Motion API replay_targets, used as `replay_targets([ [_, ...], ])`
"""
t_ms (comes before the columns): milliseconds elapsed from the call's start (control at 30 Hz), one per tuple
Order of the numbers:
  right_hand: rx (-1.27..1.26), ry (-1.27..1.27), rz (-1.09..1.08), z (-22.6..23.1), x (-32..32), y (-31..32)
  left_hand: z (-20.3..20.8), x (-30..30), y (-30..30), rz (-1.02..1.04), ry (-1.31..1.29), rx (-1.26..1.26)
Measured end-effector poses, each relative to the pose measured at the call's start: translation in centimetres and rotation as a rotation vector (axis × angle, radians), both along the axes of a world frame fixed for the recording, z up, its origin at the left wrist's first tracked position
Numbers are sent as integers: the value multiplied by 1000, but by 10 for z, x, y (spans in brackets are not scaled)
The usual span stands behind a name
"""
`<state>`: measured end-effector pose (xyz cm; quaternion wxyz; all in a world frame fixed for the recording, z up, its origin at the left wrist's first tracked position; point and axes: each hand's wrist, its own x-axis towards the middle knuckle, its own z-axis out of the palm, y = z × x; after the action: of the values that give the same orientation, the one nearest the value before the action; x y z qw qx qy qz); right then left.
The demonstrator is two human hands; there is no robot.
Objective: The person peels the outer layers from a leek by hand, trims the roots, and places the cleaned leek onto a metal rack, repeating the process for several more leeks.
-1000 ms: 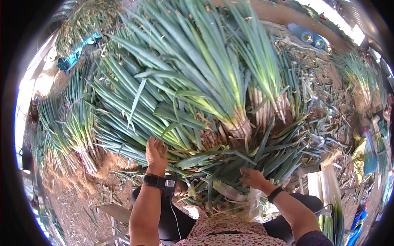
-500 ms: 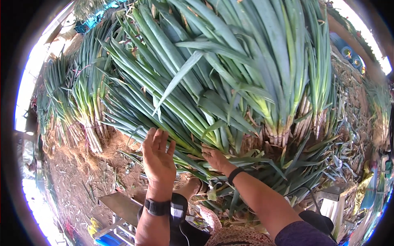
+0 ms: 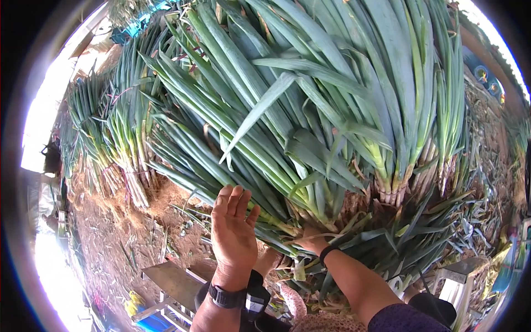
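Left hand [image 3: 234,243] is hovering open, empty, right hand [image 3: 312,241] resting, grip hidden, among bendy-looking green onions [image 3: 276,166] best held low.

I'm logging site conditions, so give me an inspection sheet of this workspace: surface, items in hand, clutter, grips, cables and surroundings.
Surface: brown ground, strewn with bits.
Items: large pile of green onions ahead; more bundles at left, roots showing.
Clutter: leaf scraps scattered at right.
Left grip: left hand raised beside the pile, open, fingers up, nothing seen in it.
Right grip: right hand in at the base of the pile; fingertips hidden, so hold unclear.
Cables: none clearly made out.
Surroundings: grey bench at lower left; turquoise object at upper left.
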<state>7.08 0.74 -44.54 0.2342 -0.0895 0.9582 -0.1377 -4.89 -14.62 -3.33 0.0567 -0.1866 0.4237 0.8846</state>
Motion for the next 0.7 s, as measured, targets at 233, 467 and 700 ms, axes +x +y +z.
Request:
replay_targets([
  [233,-366,-332,-210,157,19,-38,2,4,-13,16,42,-30],
  [467,-821,-173,-423,239,34,-2,22,6,-5,79,309,-87],
  [700,-818,51,-606,371,61,43,30,47,-16,162,536,-280],
])
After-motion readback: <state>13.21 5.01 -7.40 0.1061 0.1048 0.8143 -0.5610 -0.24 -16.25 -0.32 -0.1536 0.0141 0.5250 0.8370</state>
